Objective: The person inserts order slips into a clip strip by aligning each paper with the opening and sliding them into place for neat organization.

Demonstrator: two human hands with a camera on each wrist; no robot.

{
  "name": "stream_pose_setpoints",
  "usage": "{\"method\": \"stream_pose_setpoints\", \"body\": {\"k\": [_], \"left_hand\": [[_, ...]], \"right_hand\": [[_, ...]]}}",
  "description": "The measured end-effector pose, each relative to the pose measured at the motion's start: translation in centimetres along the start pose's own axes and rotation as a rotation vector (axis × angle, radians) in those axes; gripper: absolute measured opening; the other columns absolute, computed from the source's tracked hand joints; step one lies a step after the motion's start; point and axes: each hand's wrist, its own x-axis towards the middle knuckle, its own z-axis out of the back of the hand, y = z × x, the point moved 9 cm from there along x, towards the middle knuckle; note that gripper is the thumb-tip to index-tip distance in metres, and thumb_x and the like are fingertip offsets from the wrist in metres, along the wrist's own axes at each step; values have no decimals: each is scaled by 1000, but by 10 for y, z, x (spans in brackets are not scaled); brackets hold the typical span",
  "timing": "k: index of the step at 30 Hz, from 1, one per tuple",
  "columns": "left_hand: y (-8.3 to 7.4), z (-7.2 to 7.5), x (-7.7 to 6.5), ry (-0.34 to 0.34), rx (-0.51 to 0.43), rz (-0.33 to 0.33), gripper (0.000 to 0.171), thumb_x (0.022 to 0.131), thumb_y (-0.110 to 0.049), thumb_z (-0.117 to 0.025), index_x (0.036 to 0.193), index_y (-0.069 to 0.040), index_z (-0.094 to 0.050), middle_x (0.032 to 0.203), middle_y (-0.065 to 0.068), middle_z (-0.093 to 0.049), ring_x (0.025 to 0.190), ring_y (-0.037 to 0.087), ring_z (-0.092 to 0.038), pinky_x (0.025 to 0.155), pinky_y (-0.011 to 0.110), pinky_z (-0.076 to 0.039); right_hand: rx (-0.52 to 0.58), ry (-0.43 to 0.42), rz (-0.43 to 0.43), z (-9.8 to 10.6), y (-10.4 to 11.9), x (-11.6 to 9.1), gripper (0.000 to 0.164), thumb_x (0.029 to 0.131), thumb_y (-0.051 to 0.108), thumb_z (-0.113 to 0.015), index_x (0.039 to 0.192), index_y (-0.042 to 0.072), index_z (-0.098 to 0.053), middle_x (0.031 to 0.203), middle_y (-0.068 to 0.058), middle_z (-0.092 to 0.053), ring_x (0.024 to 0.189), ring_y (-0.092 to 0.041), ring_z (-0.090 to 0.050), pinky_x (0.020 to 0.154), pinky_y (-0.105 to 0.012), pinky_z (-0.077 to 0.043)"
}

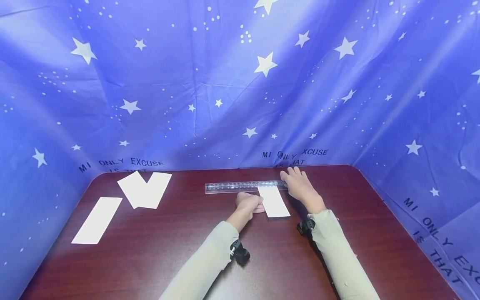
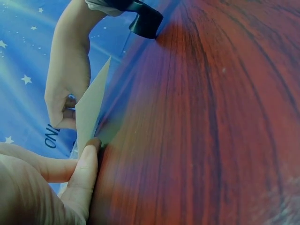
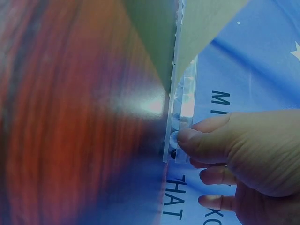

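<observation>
Pale sleeves (image 1: 205,260) lead to a left hand (image 1: 247,205) pinching a white card (image 1: 275,203) and a right hand (image 1: 301,188) gripping a clear plastic strip (image 1: 230,187)

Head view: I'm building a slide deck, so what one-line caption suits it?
Left hand pinches a white rectangular card at a clear, narrow plastic strip, whose end the right hand holds.
</observation>
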Motion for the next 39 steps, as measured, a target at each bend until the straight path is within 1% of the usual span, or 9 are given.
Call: {"method": "stream_pose_setpoints", "body": {"k": [5, 9, 16, 21, 27, 30, 33, 36, 39], "left_hand": [[-1, 1, -2, -5, -10, -9, 18, 76, 10, -63, 92, 13, -57, 76, 25, -68, 62, 25, -69, 57, 32, -62], [-3, 3, -3, -9, -18, -20, 17, 75, 10, -62, 91, 13, -58, 77, 26, -68, 62, 24, -69, 57, 32, -62], [-5, 6, -5, -17, -16, -14, 18, 75, 10, -63, 92, 13, -59, 77, 26, -68, 65, 27, -70, 58, 32, -62], [-6, 8, -5, -25, -23, -7, 19, 75, 11, -63, 93, 13, -58, 76, 25, -68, 65, 27, -70, 58, 32, -62], [-5, 9, -4, -25, -29, 8, 20, 76, 11, -62, 95, 14, -57, 81, 28, -68, 71, 33, -70, 59, 33, -62], [-4, 8, -1, -2, -35, 38, 22, 78, 10, -63, 98, 15, -56, 87, 30, -67, 76, 35, -69, 60, 34, -62], [-4, 6, 3, 43, -14, 67, 24, 79, 9, -65, 100, 16, -57, 92, 31, -66, 80, 35, -69, 63, 35, -63], [-3, 5, 6, 88, 18, 95, 24, 79, 8, -66, 101, 16, -59, 95, 30, -66, 81, 33, -70, 65, 34, -63], [-3, 5, 8, 110, 29, 109, 25, 79, 9, -65, 102, 16, -59, 96, 30, -66, 82, 33, -70, 66, 35, -63]], "right_hand": [[4, 7, 2, -1, 1, 0, 11, 86, 3, -60, 88, 7, -50, 90, -11, -47, 90, -32, -40, 73, -45, -42], [8, -4, 7, 0, 1, -1, 11, 86, 2, -60, 88, 7, -50, 90, -11, -47, 89, -32, -41, 71, -45, -42], [9, -22, 6, 2, 2, -1, 12, 85, 1, -60, 87, 8, -51, 89, -11, -46, 87, -31, -41, 69, -42, -41], [14, -26, 6, 0, 2, 0, 13, 85, 0, -60, 87, 8, -51, 90, -12, -48, 89, -32, -42, 71, -46, -43], [12, -9, -2, -1, 1, 1, 14, 84, -3, -59, 88, 9, -52, 94, -14, -50, 92, -34, -43, 76, -52, -45], [9, -8, -3, -2, 0, 2, 14, 83, -3, -59, 88, 9, -52, 95, -14, -50, 92, -34, -43, 77, -53, -46], [10, -5, -7, -3, -1, 3, 14, 84, -2, -59, 88, 9, -52, 95, -14, -50, 92, -34, -43, 78, -53, -46], [8, -2, -9, -3, -1, 3, 13, 84, -2, -59, 87, 9, -52, 94, -13, -50, 92, -34, -43, 77, -52, -45], [6, 2, -8, -3, 0, 3, 13, 84, -2, -58, 87, 9, -52, 94, -13, -50, 91, -33, -43, 76, -50, -45]]}}
